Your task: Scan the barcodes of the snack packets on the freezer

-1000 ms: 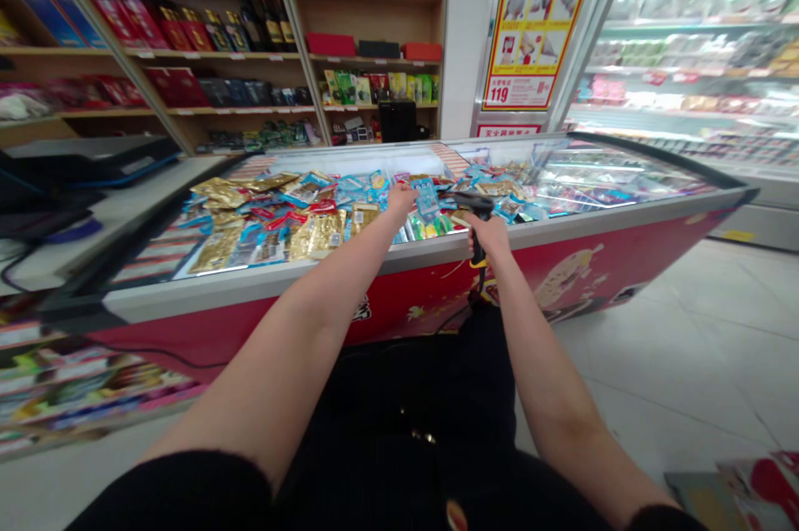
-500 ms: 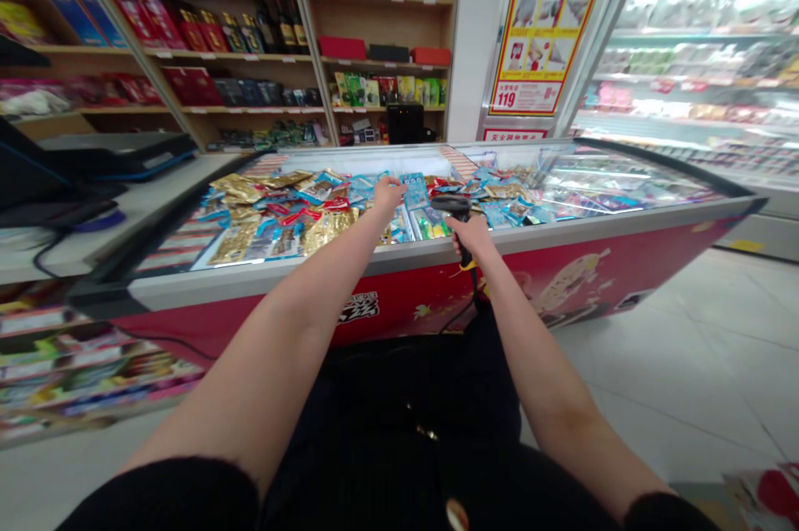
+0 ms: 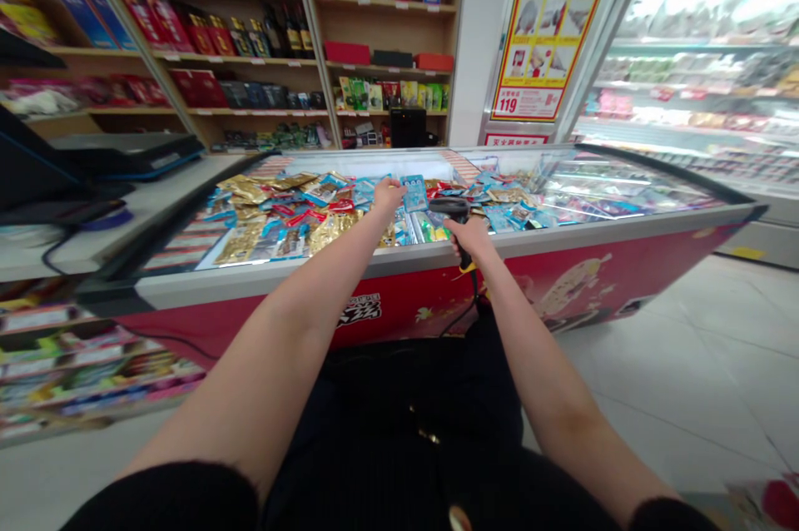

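Observation:
My left hand (image 3: 388, 195) is closed on the edge of a light-blue packet (image 3: 414, 192), held up over the goods in the chest freezer (image 3: 262, 271). My right hand (image 3: 473, 236) wraps round the handle of a black barcode scanner (image 3: 450, 208) with yellow trim at its base. The scanner's head is just right of the blue packet, and a dark cable hangs below its handle. Around both hands lie gold packets (image 3: 240, 241), along with blue and red ones. Green and yellow packets (image 3: 432, 226) sit under the scanner.
Wooden shelves (image 3: 384, 7) with boxes and bottles rise behind the freezer. At left, a counter (image 3: 141, 196) carries dark equipment (image 3: 125, 155) above racks of small goods. A red poster (image 3: 549, 23) hangs behind, and a lit refrigerated display (image 3: 692, 57) stands at right.
The view has shifted very slightly and looks sharper. Both hands keep their grips on the blue packet and the scanner, with almost no movement.

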Demonstrator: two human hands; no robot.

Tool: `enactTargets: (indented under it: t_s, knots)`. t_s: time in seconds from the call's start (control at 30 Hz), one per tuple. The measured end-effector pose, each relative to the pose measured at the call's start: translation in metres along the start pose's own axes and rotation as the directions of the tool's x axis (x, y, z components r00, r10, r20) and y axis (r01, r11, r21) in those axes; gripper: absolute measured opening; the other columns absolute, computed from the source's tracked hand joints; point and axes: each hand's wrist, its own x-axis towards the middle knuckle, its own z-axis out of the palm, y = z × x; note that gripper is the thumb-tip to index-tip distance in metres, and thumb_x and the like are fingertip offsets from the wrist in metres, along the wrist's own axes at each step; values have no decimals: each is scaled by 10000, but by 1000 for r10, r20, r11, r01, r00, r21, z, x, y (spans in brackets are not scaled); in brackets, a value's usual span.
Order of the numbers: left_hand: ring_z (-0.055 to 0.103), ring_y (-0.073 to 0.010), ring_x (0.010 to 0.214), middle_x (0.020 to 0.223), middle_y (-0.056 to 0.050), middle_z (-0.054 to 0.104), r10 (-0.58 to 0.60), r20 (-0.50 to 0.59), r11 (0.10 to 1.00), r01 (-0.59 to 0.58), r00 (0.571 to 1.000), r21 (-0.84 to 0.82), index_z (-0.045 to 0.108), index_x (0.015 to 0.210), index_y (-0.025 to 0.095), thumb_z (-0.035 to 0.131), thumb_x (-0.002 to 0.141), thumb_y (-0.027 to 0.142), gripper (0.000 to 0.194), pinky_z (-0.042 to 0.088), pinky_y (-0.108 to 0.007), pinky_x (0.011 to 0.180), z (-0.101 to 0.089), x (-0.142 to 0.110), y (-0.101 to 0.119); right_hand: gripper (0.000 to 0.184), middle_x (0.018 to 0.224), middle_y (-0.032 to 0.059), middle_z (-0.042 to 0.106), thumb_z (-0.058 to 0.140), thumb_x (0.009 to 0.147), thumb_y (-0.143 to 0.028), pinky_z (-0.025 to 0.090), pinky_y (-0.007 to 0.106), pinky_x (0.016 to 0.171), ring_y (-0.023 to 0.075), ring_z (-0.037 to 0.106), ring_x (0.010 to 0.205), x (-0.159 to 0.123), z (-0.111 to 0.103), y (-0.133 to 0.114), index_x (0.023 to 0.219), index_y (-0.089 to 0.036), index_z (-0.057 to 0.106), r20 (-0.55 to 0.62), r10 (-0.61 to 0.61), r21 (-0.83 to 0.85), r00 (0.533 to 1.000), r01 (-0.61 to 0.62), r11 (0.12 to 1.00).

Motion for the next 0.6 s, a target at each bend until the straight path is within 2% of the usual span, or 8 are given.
enactTargets:
  t_s: [0.33, 0.47, 0.6]
  knots:
    - [495, -99, 552, 620, 57, 487, 13, -35, 998, -11, 999, 58, 502, 735, 204, 644, 736, 66, 198, 476, -241, 606, -9, 6, -2, 336, 488, -4, 531, 657, 891, -288, 418, 234, 374, 124, 484, 375, 8, 9, 1, 599, -204, 513, 16, -44, -16, 999, 45, 999]
    - [562, -124, 584, 624, 54, 511, -4, -37, 999, 6, 999, 52, 512, 763, 212, 656, 712, 88, 197, 506, -262, 643, -22, 15, -5, 335, 490, -1, 541, 665, 880, -311, 422, 230, 381, 118, 476, 370, 15, 18, 4, 602, -207, 509, 42, -57, -27, 998, 58, 998]
    - [635, -167, 674, 635, 33, 552, 11, -96, 994, -1, 995, 109, 536, 789, 211, 678, 693, 106, 201, 540, -295, 695, -42, 30, -7, 311, 496, 2, 549, 658, 871, -309, 427, 226, 386, 122, 494, 380, 16, 23, 5, 613, -198, 524, 50, -60, -41, 997, 62, 997]
